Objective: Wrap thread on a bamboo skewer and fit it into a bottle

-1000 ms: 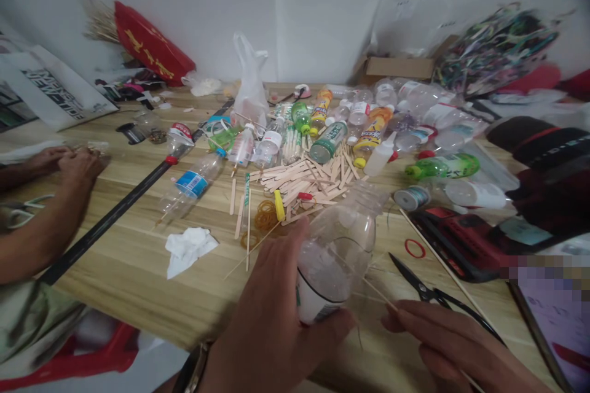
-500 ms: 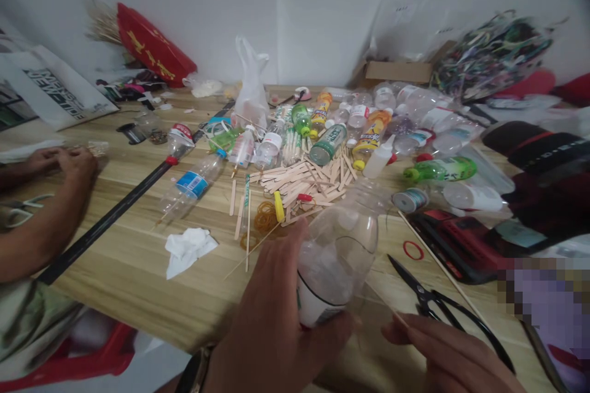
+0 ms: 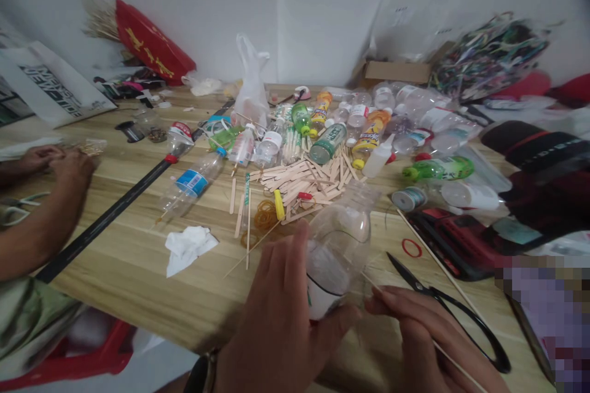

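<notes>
A clear plastic bottle point(image 3: 343, 230) is gripped low on its body by my left hand point(image 3: 281, 301), its neck pointing away from me. Its white label shows between my fingers and thumb. My right hand point(image 3: 424, 331) pinches a thin wooden stick point(image 3: 454, 363), whose far end meets the bottle's right side; whether the tip has gone through the wall I cannot tell. Black-handled scissors point(image 3: 442, 301) lie partly behind my right hand. Close by is a red rubber band point(image 3: 412, 248).
Flat wooden sticks point(image 3: 299, 181) lie heaped mid-table, with several plastic bottles point(image 3: 369, 135) behind. A black strip point(image 3: 108, 215) crosses the left side, near a co-worker's hands point(image 3: 69, 159). At right stands a red and black power tool point(image 3: 544, 196). A crumpled tissue point(image 3: 190, 249) lies front left.
My right hand has moved left and up, bringing the stick against the bottle's side. The bottle has shifted slightly in my left hand. The co-worker's hands stay about where they were.
</notes>
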{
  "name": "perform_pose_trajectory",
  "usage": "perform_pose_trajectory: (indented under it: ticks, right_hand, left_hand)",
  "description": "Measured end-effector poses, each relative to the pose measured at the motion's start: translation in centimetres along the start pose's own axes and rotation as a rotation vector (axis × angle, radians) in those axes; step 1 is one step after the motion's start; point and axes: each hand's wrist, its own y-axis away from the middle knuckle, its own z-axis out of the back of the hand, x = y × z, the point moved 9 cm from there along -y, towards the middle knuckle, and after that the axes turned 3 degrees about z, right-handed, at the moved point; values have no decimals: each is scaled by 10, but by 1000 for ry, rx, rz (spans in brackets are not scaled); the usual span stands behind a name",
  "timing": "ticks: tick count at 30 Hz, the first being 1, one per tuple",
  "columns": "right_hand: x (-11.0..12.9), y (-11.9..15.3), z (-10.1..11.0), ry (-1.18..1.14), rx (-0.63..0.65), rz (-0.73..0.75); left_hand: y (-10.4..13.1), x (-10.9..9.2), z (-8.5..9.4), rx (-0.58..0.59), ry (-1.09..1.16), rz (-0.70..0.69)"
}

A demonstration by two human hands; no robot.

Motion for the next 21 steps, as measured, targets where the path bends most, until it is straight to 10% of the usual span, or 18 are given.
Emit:
perform_pose_trajectory:
  ticks: [12,21]
  right_hand:
    - [-53,22,-35,-937,-293,-732]
    - [-64,31,-40,-1089,-201,-880]
  left_hand:
    - [0,9,-9,193,349,60]
    - [-4,26,-11,261,552,268]
